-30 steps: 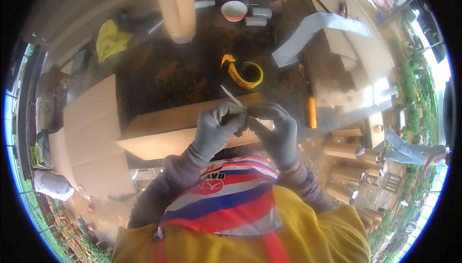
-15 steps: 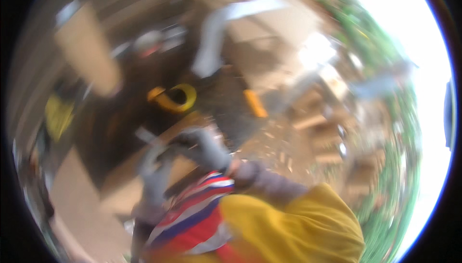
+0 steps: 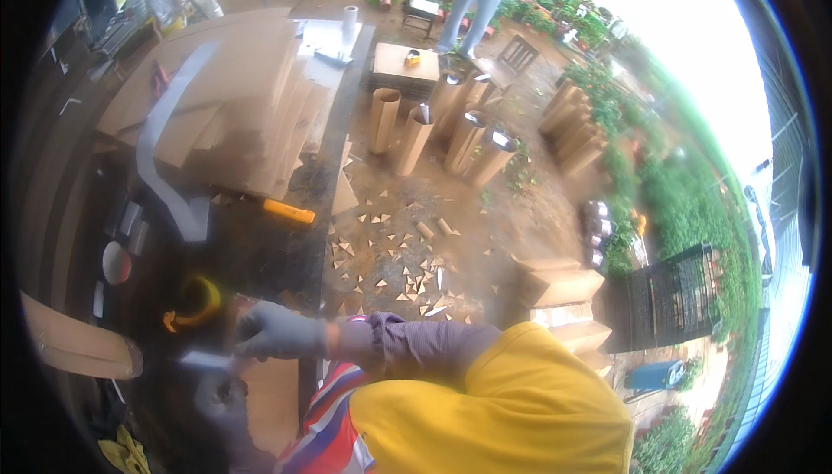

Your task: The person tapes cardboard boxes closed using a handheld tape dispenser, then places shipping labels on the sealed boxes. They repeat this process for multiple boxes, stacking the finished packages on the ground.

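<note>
My right hand [image 3: 282, 332], in a grey glove, has its fingers curled closed above a piece of brown cardboard [image 3: 270, 400]. What those fingers hold is hidden. Just below it, my left hand [image 3: 221, 398], gloved too, is dim and smeared, so its grip cannot be made out. A short white strip [image 3: 206, 360] sticks out to the left beside the fingers of both hands. Beyond the hands, a yellow tape roll with an orange part [image 3: 201, 302] lies on the dark tabletop [image 3: 260, 266]. An orange-handled tool [image 3: 289, 211] rests farther off near the cardboard sheets.
Stacked cardboard sheets [image 3: 221, 119] carry a bent white strip [image 3: 156, 145]. A cardboard tube [image 3: 78, 335] lies left. Several upright cardboard tubes [image 3: 416, 140] stand beyond the table, with triangular scraps [image 3: 416, 283] on the ground. Another person [image 3: 477, 2] stands far off. Folded cardboard [image 3: 563, 292] is at right.
The view has swung, so the table and my hands now appear farther left and more ground shows at right. My two hands stay close together near the white strip.
</note>
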Tool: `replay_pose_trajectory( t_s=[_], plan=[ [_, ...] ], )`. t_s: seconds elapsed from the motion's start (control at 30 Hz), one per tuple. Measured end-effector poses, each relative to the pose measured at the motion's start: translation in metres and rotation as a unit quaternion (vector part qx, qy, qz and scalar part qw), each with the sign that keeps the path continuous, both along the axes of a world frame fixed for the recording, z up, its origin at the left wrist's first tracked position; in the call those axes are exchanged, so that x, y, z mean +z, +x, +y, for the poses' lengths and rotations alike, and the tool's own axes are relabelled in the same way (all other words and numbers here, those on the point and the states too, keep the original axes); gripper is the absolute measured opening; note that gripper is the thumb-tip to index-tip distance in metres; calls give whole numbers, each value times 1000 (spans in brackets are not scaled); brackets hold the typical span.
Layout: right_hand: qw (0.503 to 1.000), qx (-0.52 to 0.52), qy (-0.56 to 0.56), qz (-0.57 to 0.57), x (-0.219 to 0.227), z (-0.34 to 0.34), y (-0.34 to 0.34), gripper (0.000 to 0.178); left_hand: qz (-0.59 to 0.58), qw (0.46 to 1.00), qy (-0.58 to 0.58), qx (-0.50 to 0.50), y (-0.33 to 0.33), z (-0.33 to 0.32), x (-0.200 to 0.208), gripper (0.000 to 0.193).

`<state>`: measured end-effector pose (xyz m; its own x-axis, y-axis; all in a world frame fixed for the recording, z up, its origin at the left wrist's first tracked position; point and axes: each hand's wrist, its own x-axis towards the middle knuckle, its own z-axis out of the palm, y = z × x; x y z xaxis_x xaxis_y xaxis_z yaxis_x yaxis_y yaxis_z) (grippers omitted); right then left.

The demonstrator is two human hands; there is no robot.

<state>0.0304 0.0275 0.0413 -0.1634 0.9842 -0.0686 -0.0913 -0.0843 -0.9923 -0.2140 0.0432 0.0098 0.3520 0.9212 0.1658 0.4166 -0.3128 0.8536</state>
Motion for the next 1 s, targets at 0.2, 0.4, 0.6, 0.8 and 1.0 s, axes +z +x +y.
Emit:
replay_pose_trajectory(
  t_s=[0.2, 0.4, 0.6, 0.8, 1.0],
  plan=[
    [999, 14, -10, 33, 15, 13, -2, 16, 83, 992, 94, 26, -29, 8, 5, 11],
    [995, 18, 84, -58, 22, 48, 11, 16, 233, 932, 277, -7, -57, 16, 23, 11],
    [992, 121, 18, -6, 24, 89, -2, 18, 298, 894, 256, 216, -123, -15, 30, 6],
    [921, 244, 237, -188, -21, 150, -84, 19, 474, 730, 158, 466, -250, -174, 22, 6],
    [893, 341, 265, -126, -92, 176, -145, 15, 605, 315, -305, 665, -255, -410, 32, 62]
  ],
)
